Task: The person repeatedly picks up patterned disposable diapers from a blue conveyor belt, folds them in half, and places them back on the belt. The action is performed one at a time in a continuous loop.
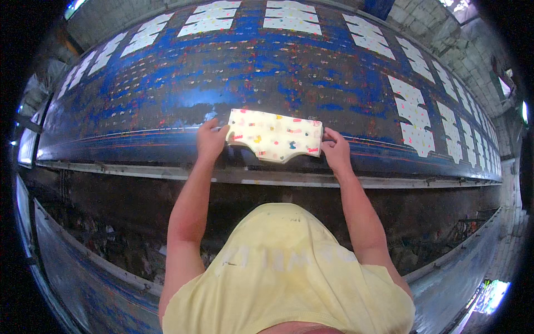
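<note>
Between my two hands is a pale cut fabric piece [275, 135] printed with small coloured motifs and lettering, its lower edge curved in at both sides. My left hand [212, 140] grips its left edge, thumb at the front. On the other side, my right hand [336, 148] pinches the right edge between thumb and fingers. The piece is just above the near edge of a long, paint-stained table [200, 98]; whether it touches the surface I cannot tell. Its layers look stacked or folded at the lower edge.
Rows of similar printed white pieces lie flat along the table's far side [292, 17] and at the right [411, 115]. A pale rail [400, 182] runs along the near edge. Behind me, across a dark gap, stands another long table [96, 288].
</note>
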Demonstrator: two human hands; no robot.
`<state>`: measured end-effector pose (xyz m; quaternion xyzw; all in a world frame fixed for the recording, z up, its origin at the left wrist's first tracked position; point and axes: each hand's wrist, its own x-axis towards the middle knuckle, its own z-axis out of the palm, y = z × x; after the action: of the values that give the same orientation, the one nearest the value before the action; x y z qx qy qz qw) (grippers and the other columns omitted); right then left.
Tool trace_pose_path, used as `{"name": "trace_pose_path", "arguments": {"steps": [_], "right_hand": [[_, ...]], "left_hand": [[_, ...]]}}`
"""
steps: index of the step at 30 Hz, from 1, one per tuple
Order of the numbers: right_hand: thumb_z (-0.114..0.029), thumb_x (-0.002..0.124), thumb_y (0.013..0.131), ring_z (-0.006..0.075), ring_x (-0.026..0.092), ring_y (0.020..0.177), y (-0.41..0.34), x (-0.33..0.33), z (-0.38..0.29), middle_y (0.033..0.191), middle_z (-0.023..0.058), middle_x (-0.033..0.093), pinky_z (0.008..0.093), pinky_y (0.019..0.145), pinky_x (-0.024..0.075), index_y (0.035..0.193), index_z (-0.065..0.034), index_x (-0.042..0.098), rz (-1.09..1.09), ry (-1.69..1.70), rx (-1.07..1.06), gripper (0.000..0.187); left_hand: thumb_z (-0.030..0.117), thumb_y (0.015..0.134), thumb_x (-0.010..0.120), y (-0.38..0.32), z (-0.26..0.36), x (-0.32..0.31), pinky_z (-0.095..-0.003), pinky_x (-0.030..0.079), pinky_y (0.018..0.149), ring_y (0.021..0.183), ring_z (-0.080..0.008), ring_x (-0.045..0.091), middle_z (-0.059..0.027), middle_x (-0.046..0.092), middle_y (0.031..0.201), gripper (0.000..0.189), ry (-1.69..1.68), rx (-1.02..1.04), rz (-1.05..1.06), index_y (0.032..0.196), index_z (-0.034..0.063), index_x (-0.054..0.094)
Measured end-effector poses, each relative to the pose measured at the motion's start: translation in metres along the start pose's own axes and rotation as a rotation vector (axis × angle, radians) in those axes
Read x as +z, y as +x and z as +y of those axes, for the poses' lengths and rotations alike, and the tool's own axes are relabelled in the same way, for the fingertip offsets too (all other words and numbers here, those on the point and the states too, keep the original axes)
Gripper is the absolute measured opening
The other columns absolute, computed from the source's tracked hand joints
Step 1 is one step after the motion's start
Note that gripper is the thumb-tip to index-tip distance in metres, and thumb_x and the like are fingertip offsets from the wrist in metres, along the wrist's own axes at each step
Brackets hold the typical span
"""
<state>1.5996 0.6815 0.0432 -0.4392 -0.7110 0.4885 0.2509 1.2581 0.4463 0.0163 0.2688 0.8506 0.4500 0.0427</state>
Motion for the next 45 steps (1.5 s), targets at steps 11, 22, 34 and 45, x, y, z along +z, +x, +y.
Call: {"name": "trace_pose_path", "arguments": {"steps": [11,22,34,45], "right_hand": [[0.007,0.072,0.092,0.0239,0.069,0.119,-0.082,0.004,-0.036,0.143,0.0148,0.057,0.034,0.09,0.0628,0.147,-0.0014,0.061,-0.026,0.047,-0.07,0.057],[-0.001,0.071,0.091,0.0291,0.068,0.109,-0.158,-0.051,-0.034,0.126,0.0169,0.066,0.0394,0.093,0.0606,0.134,-0.003,0.068,0.021,-0.176,-0.209,0.043],[-0.023,0.097,0.077,0.041,0.047,0.145,-0.145,-0.156,-0.029,0.156,0.0201,0.05,0.0501,0.122,0.0416,0.164,-0.0067,0.038,0.133,-0.218,-0.511,0.107],[-0.015,0.09,0.088,0.0206,0.066,0.127,-0.176,-0.376,0.053,0.139,0.0083,0.071,0.0407,0.112,0.0529,0.156,-0.004,0.05,-0.315,0.476,-0.309,0.079]], "left_hand": [[0.023,0.092,0.087,0.02,0.036,0.014,-0.0353,0.065,0.067,0.076,-0.02,0.076,-0.0119,0.078,0.098,0.038,-0.305,-0.446,-0.518,0.114,-0.0054,0.076],[0.025,0.097,0.081,0.027,0.056,0.043,-0.0363,0.062,0.075,0.085,-0.019,0.076,-0.0097,0.079,0.106,0.037,-0.777,-0.45,-0.441,0.123,-0.0008,0.074],[0.005,0.076,0.091,-0.112,0.389,0.029,-0.0306,0.057,0.076,0.086,-0.011,0.071,-0.0045,0.079,0.095,0.035,-0.266,0.63,-0.708,0.109,0.0015,0.08],[-0.003,0.075,0.09,-0.229,0.572,0.156,-0.0291,0.06,0.077,0.086,-0.0123,0.075,-0.0091,0.08,0.098,0.038,-0.347,0.497,-1.114,0.111,-0.0048,0.079]]}}
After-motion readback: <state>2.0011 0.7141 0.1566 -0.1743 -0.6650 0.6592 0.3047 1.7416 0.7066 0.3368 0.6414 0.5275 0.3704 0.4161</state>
